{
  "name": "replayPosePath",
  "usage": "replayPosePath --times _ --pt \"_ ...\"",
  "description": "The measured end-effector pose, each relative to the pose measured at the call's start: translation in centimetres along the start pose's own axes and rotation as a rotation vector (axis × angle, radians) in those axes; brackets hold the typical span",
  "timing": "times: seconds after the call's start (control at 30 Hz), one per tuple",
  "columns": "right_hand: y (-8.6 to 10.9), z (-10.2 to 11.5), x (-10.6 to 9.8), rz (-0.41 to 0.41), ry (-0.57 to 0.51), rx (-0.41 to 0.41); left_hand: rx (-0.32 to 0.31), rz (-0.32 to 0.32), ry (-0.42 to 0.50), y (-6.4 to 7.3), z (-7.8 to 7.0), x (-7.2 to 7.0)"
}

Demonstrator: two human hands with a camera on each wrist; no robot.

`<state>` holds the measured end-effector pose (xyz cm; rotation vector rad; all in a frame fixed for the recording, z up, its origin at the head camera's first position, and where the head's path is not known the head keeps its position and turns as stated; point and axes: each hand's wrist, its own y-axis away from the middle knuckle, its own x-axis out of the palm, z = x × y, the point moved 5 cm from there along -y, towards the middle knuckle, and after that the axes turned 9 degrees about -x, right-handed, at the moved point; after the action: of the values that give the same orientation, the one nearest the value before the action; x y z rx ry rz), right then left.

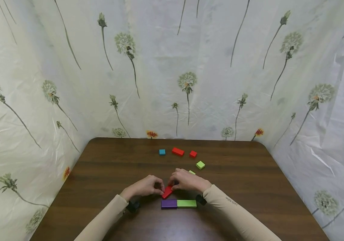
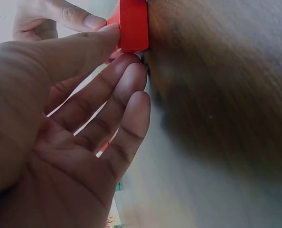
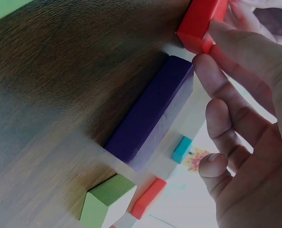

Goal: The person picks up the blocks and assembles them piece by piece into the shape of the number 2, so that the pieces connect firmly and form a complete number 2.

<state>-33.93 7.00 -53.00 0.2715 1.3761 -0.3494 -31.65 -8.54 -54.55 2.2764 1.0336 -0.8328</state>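
Observation:
Both hands meet at a red rectangular block just beyond the row at the table's near side. My left hand pinches one end of it, thumb on the near face, the other fingers loosely extended in the left wrist view. At the other end, my right hand holds it between thumb and fingertips. Closest to me, a purple block and a light green block lie end to end. Another long purple block lies by the right fingers in the right wrist view, hidden by that hand in the head view.
Toward the back of the brown wooden table lie a small blue block, a longer red block, a small red one and a light green one. A flower-print curtain surrounds the table's far sides.

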Motion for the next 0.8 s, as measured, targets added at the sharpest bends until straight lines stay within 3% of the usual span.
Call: replayPosePath --times 0.8 --pt "-0.23 0.47 -0.02 0.018 -0.009 -0.002 0.047 0.017 -0.002 0.28 0.10 -0.07"
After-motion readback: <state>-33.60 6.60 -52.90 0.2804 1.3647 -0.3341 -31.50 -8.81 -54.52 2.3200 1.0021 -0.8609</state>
